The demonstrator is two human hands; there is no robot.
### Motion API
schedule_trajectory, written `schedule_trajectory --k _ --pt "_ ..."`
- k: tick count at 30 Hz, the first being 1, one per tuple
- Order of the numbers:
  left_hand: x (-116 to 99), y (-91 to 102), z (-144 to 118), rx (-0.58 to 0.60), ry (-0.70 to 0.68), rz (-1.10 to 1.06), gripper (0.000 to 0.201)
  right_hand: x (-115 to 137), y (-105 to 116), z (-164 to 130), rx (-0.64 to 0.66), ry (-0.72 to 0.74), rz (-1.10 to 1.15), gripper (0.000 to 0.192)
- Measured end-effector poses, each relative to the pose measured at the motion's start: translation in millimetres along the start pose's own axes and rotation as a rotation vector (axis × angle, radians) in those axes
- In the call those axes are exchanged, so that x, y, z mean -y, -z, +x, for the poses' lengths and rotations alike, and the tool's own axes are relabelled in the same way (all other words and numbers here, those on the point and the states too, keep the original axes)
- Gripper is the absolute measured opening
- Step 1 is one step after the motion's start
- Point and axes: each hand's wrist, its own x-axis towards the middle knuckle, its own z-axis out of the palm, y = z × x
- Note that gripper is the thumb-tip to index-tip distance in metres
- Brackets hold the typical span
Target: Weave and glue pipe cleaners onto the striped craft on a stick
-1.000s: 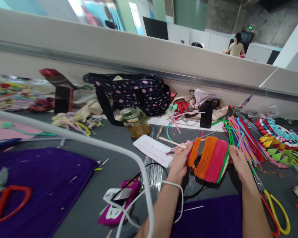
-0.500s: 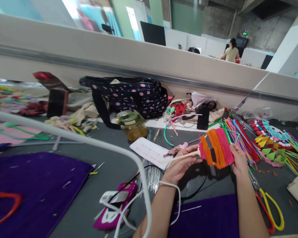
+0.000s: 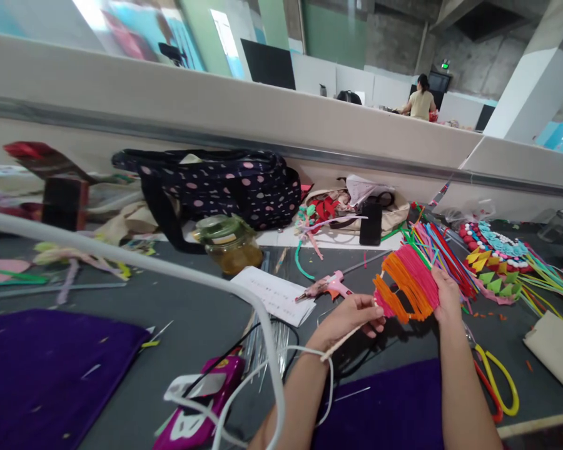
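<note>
- Nearest the camera: purple felt (image 3: pixel 394 409) on the grey surface (image 3: pixel 192 325), both forearms crossing it, a white cable (image 3: pixel 244 294) arching over the left side.
- Just beyond: left hand (image 3: pixel 351 315) closed in a pinch grip on a thin pale stick (image 3: pixel 344 340), the stick running up into the woven piece.
- Alongside: right hand (image 3: pixel 446 294) wrapped round the far edge of the pipe-cleaner weave (image 3: pixel 409 282), holding it raised and tilted off the surface, between the two hands.
- On progress, judging by looks alone: orange and pink strands already wound in dense bands across most of the weave; a gap visible near the lower orange rows, so winding seems well along but not finished.
- Close by: yellow-and-red scissors (image 3: pixel 495 387) right of the right forearm, pink glue gun (image 3: pixel 326 286) and printed sheet (image 3: pixel 274 294) left of the hands, untouched.
- Further back: loose pipe cleaners (image 3: pixel 443 250) fanned behind the weave, a jar (image 3: pixel 228 242), a dotted bag (image 3: pixel 225 184).
- Farthest: beyond the partition (image 3: pixel 281 119), a seated person (image 3: pixel 421 100), back turned.
</note>
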Motion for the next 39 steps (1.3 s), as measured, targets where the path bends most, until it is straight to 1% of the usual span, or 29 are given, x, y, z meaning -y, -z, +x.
schedule_trajectory --k 3,6,8,11,14,16,18,24,30,35,39 --pt "0 -3.9 3 -0.099 -0.021 -0.028 0.035 0 -3 0 0.003 -0.042 0.059 0.042" --pt "1 -6.1 7 -0.217 -0.09 -0.115 0.033 -1 -6 -2 0.031 -0.005 0.077 0.043" --pt "3 -6.6 11 -0.304 -0.144 -0.194 0.033 -3 -9 -4 0.056 -0.016 0.069 0.043" --pt "8 -7.4 18 -0.405 -0.199 -0.313 0.036 -9 -18 -11 0.147 -0.097 0.007 0.044" --pt "14 -9.3 25 -0.46 -0.227 -0.374 0.037 -17 -31 -24 0.274 -0.147 -0.063 0.042" --pt "17 -11.5 28 -0.475 -0.239 -0.386 0.037 -22 -40 -32 0.323 -0.154 -0.099 0.041" --pt "19 -14.1 29 -0.48 -0.254 -0.392 0.036 -26 -48 -39 0.34 -0.146 -0.121 0.041" --pt "21 -20.5 29 -0.471 -0.29 -0.404 0.036 -31 -62 -50 0.298 -0.053 -0.127 0.041" --pt "21 -22.9 30 -0.477 -0.312 -0.414 0.037 -34 -66 -51 0.222 0.001 -0.151 0.041" --pt "21 -22.2 30 -0.483 -0.319 -0.426 0.034 -33 -65 -50 0.292 -0.005 -0.135 0.042" --pt "21 -22.8 30 -0.49 -0.315 -0.42 0.034 -30 -64 -50 0.273 0.017 -0.136 0.04"
